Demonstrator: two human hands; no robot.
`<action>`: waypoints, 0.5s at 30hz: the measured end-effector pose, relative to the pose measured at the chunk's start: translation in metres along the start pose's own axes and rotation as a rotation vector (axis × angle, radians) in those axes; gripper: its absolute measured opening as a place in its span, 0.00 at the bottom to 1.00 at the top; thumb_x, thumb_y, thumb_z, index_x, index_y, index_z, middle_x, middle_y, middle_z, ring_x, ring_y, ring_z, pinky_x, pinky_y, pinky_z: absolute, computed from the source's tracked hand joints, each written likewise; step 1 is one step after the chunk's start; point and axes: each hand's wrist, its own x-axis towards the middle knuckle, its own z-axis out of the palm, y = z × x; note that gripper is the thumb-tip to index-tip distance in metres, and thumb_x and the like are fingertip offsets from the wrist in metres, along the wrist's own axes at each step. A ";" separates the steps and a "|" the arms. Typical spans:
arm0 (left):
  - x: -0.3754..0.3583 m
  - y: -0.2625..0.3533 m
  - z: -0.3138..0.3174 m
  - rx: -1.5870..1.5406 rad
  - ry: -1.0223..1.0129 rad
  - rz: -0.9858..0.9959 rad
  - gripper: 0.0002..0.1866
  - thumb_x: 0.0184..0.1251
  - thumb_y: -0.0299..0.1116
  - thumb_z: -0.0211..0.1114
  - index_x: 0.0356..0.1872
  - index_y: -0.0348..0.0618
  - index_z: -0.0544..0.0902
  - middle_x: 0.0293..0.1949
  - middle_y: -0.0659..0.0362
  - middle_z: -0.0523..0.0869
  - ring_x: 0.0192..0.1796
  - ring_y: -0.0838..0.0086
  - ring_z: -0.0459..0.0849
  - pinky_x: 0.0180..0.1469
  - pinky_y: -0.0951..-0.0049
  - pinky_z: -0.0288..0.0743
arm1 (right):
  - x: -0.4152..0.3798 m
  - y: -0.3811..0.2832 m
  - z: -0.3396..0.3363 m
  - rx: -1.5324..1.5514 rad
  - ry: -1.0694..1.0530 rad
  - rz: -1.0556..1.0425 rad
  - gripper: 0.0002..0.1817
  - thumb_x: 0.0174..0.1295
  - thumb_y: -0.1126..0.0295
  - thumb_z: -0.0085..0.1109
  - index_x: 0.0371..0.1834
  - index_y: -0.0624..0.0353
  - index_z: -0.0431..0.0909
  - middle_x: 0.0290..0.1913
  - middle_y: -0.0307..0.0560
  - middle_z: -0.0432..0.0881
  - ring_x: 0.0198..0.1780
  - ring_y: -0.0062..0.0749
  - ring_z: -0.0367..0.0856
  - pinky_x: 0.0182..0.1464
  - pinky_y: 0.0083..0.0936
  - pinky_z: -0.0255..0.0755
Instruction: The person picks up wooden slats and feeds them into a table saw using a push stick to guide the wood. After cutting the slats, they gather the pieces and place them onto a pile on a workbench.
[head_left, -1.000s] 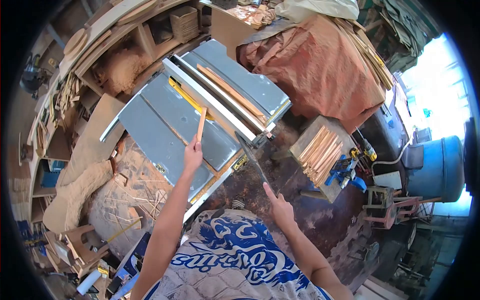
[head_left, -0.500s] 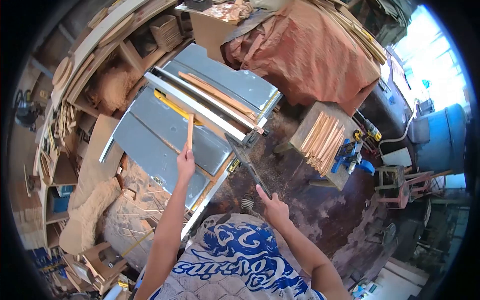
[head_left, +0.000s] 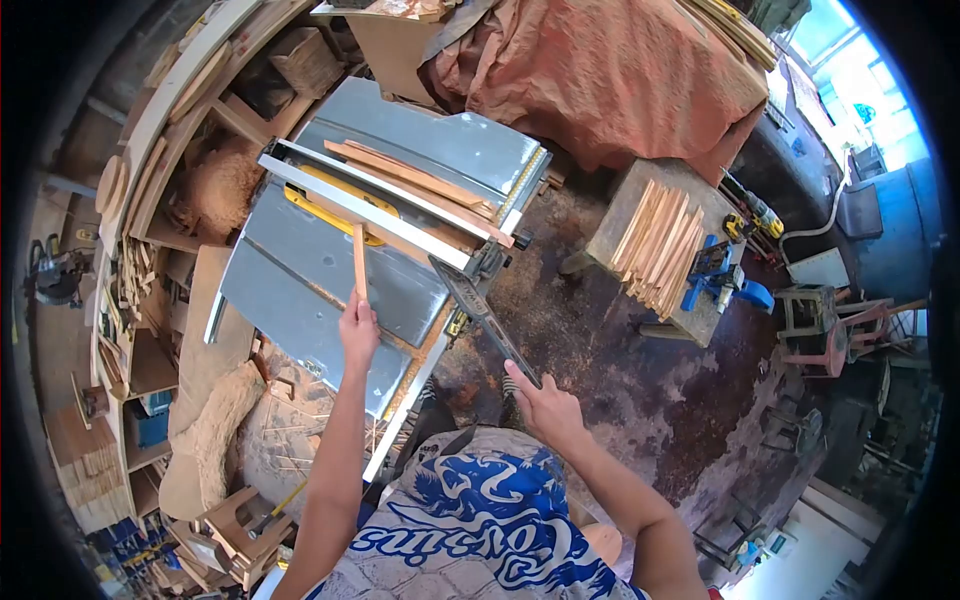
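Observation:
My left hand (head_left: 359,326) is closed around the near end of a thin wooden stick (head_left: 361,262). The stick's far end reaches the yellow insert (head_left: 312,209) beside the fence (head_left: 400,222) of a grey table saw (head_left: 290,262). Whether a blade stands up there is too small to tell. In my right hand (head_left: 546,404) is the handle end of a long dark push stick (head_left: 488,322). It slants away to the left, and its far tip is close to the near end of the fence. Long wooden strips (head_left: 425,180) lie along the fence's far side.
A low stool (head_left: 610,215) on the right bears a stack of thin wooden strips (head_left: 655,245), a blue tool (head_left: 712,275) and a drill. Behind the saw hangs a reddish-brown tarp (head_left: 600,80). Shelves with wood offcuts and sawdust (head_left: 215,185) line the left; a plastic chair (head_left: 835,340) stands far right.
The whole view has shifted, with the saw now further left in it. Relative to the saw, both hands and the sticks in them have barely moved.

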 end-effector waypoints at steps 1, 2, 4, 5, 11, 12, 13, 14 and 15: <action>-0.001 0.004 0.000 -0.003 0.002 0.003 0.25 0.86 0.38 0.51 0.79 0.57 0.74 0.27 0.69 0.73 0.18 0.86 0.66 0.17 0.80 0.62 | 0.001 -0.004 -0.004 0.022 -0.014 0.021 0.38 0.75 0.64 0.56 0.85 0.18 0.56 0.38 0.58 0.78 0.27 0.54 0.84 0.29 0.47 0.81; -0.003 0.008 -0.001 0.003 0.001 -0.002 0.24 0.86 0.35 0.50 0.79 0.53 0.75 0.26 0.69 0.72 0.20 0.86 0.66 0.19 0.80 0.62 | 0.003 -0.006 -0.006 0.019 -0.011 0.016 0.38 0.75 0.64 0.56 0.85 0.18 0.56 0.38 0.58 0.78 0.27 0.54 0.84 0.29 0.47 0.81; -0.004 0.009 -0.004 -0.001 0.007 -0.006 0.24 0.86 0.33 0.49 0.78 0.49 0.75 0.25 0.69 0.71 0.21 0.87 0.66 0.21 0.80 0.62 | 0.005 -0.006 -0.014 0.012 -0.068 0.056 0.34 0.79 0.59 0.52 0.85 0.18 0.56 0.38 0.62 0.81 0.29 0.60 0.85 0.34 0.52 0.82; -0.002 0.007 -0.005 0.010 0.006 0.022 0.24 0.85 0.32 0.50 0.78 0.48 0.75 0.25 0.69 0.71 0.22 0.87 0.66 0.22 0.79 0.62 | 0.007 -0.004 -0.014 0.006 -0.068 0.050 0.34 0.79 0.59 0.52 0.85 0.18 0.56 0.38 0.62 0.81 0.29 0.60 0.85 0.34 0.52 0.82; 0.011 -0.014 -0.009 0.053 0.036 0.126 0.24 0.84 0.30 0.51 0.76 0.41 0.75 0.28 0.66 0.75 0.27 0.83 0.71 0.30 0.74 0.68 | 0.022 0.005 -0.035 0.133 -0.141 0.039 0.30 0.80 0.60 0.49 0.84 0.26 0.61 0.37 0.65 0.86 0.42 0.67 0.86 0.47 0.55 0.80; 0.010 -0.015 -0.011 0.079 0.039 0.154 0.24 0.83 0.29 0.52 0.76 0.41 0.75 0.28 0.65 0.76 0.28 0.81 0.73 0.32 0.72 0.70 | 0.025 0.000 -0.049 0.177 -0.215 0.081 0.31 0.80 0.61 0.47 0.85 0.28 0.60 0.41 0.66 0.87 0.46 0.68 0.86 0.51 0.54 0.78; 0.009 -0.016 -0.012 0.070 0.054 0.148 0.24 0.83 0.29 0.52 0.76 0.41 0.75 0.28 0.65 0.76 0.28 0.81 0.73 0.32 0.72 0.70 | 0.026 0.001 -0.052 0.166 -0.224 0.069 0.31 0.80 0.61 0.47 0.85 0.28 0.60 0.41 0.66 0.87 0.46 0.68 0.86 0.51 0.54 0.78; 0.009 -0.016 -0.013 0.096 0.057 0.181 0.24 0.83 0.29 0.52 0.76 0.41 0.75 0.28 0.63 0.76 0.29 0.80 0.74 0.33 0.71 0.72 | 0.030 0.004 -0.055 0.179 -0.231 0.069 0.31 0.80 0.61 0.47 0.85 0.29 0.60 0.42 0.67 0.87 0.46 0.69 0.86 0.51 0.54 0.78; 0.009 -0.015 -0.012 0.121 0.061 0.212 0.24 0.83 0.29 0.52 0.76 0.41 0.75 0.29 0.62 0.77 0.30 0.78 0.75 0.35 0.70 0.73 | 0.033 0.006 -0.059 0.189 -0.239 0.069 0.31 0.80 0.61 0.46 0.85 0.29 0.59 0.42 0.67 0.86 0.47 0.69 0.85 0.51 0.54 0.78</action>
